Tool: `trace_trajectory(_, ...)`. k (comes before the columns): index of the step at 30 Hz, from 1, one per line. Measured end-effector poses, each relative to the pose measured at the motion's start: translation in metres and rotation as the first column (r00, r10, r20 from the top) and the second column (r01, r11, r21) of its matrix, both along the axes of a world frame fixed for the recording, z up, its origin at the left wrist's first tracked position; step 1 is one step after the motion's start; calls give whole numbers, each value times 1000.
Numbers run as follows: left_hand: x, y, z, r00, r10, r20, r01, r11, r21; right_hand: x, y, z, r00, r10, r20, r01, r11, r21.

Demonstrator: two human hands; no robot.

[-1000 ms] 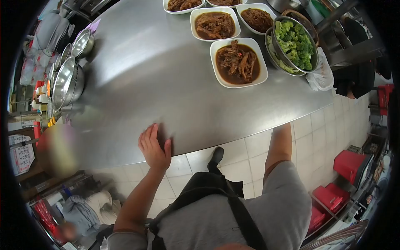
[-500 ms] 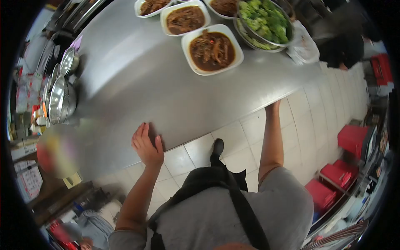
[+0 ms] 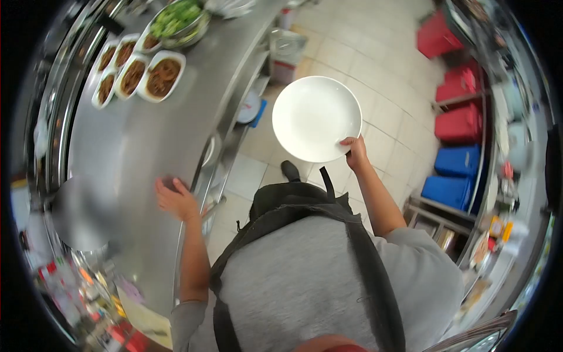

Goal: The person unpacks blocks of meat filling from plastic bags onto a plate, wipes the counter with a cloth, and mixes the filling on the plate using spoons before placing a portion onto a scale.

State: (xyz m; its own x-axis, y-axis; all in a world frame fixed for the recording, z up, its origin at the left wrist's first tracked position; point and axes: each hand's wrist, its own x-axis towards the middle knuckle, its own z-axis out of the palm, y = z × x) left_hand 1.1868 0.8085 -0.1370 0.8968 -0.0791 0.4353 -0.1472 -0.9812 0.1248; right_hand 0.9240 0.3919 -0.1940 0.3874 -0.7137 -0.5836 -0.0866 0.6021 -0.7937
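A large round white plate (image 3: 314, 114) is gripped at its near right rim by my right hand (image 3: 355, 154), thumb on top. The plate is over the tiled floor, beside the counter, with its inside facing up and bare. My left hand (image 3: 176, 199) lies at the edge of the steel counter (image 3: 141, 152), fingers loosely apart and holding nothing. Farther along the counter stand several white dishes of brown stewed food, the nearest being a square-cornered dish (image 3: 176, 84). Behind them is a metal bowl (image 3: 189, 30) of green vegetables (image 3: 176, 19).
Under the counter, shelves hold a scale with a blue base (image 3: 258, 114) and another white dish (image 3: 209, 151). To the right, red bins (image 3: 458, 123) and blue bins (image 3: 448, 190) line a shelf unit. A clear plastic bag (image 3: 231, 7) rests at the counter's far end.
My right hand has come out from below the counter edge with a white plate. The view has turned right, so the food dishes appear farther left. My left hand stays on the counter edge.
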Motion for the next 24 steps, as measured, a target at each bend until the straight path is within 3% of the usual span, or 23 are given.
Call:
trace_trajectory(1,0,-1,0,993,-61,102,56,997,46,-25,7,23,998,-58,-9,57,997,-44)
trace_trajectory(2,4,3,-5,997,-63,52,63,998,12,-52,8,31,992,-128,8,128,989,-79)
trace_trajectory(4,16,10,-14,995,-101,-4,101,995,5,-113,14,45,988,-55,-146,-24,873,-487)
trace_trajectory(5,20,12,-18,992,-127,-4,127,991,31,-137,27,79,966,-40,-256,-129,782,-610)
trace_trajectory(6,23,10,-21,975,-222,12,222,975,-1,-155,44,118,836,-102,-539,-353,651,-672)
trace_trajectory(8,34,12,-25,994,-113,13,111,990,91,-209,74,141,593,-215,-776,-637,464,-616)
trace_trajectory(9,49,19,-47,978,-112,174,94,990,107,-236,86,148,570,-285,-770,-587,514,-625)
trace_trajectory(11,48,14,-41,899,-138,417,33,968,250,-288,114,154,344,-162,-925,-643,677,-358)
trace_trajectory(13,76,21,-62,740,-218,637,82,968,236,-360,146,126,309,-265,-913,-491,778,-392)
trace_trajectory(15,67,20,-54,649,-258,715,121,964,238,-435,185,103,245,-325,-913,-262,885,-385)
trace_trajectory(16,63,22,-54,631,-285,722,173,958,227,-474,210,99,223,-319,-921,-126,928,-352)
trace_trajectory(18,52,12,-54,650,-352,674,275,935,223,-542,267,101,189,-441,-878,194,893,-407)
trace_trajectory(20,29,-6,-67,668,-407,623,348,911,221,-601,326,104,172,-665,-726,603,654,-456)
trace_trajectory(23,-31,-64,-103,694,-483,534,438,872,219,-685,403,91,113,-919,-377,815,302,-494)
trace_trajectory(24,-53,-86,-121,697,-510,503,470,856,217,-698,413,90,-87,-965,-248,849,58,-525)
